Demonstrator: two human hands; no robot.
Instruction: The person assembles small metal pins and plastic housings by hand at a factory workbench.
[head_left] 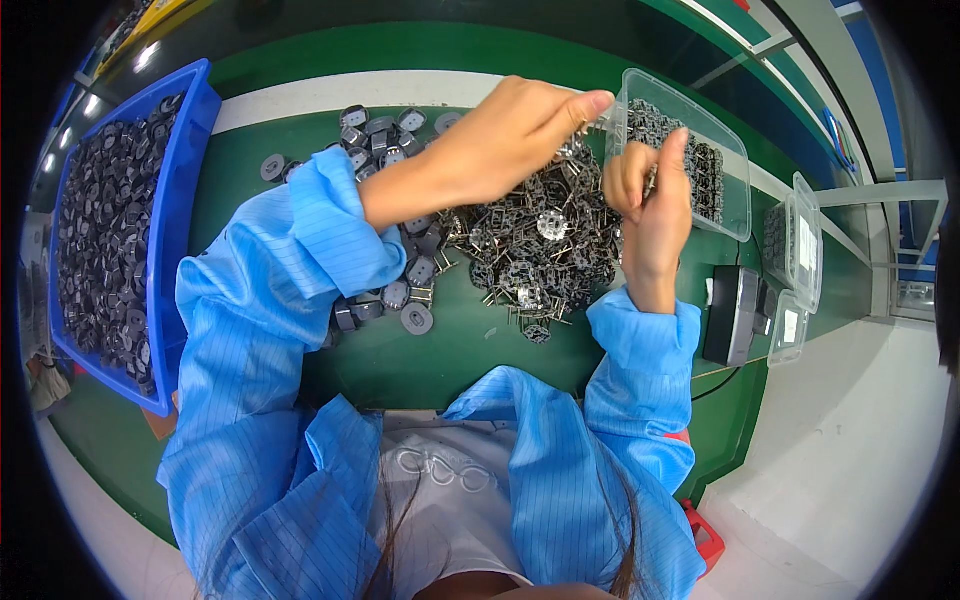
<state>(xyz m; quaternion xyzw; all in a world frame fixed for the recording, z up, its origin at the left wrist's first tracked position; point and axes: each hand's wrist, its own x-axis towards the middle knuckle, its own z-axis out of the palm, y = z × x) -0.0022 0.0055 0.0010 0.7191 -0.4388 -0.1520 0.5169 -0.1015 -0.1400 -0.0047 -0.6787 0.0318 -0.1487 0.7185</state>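
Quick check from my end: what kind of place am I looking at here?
Probably an electronics assembly bench in a factory: a green work mat, a blue bin full of small dark parts, a heap of pinned components, and blue anti-static sleeves.

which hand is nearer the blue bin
Left. The left hand is over the pile of parts at mid-table, on the side toward the blue bin at the far left. The right hand is further off, by the clear tub.
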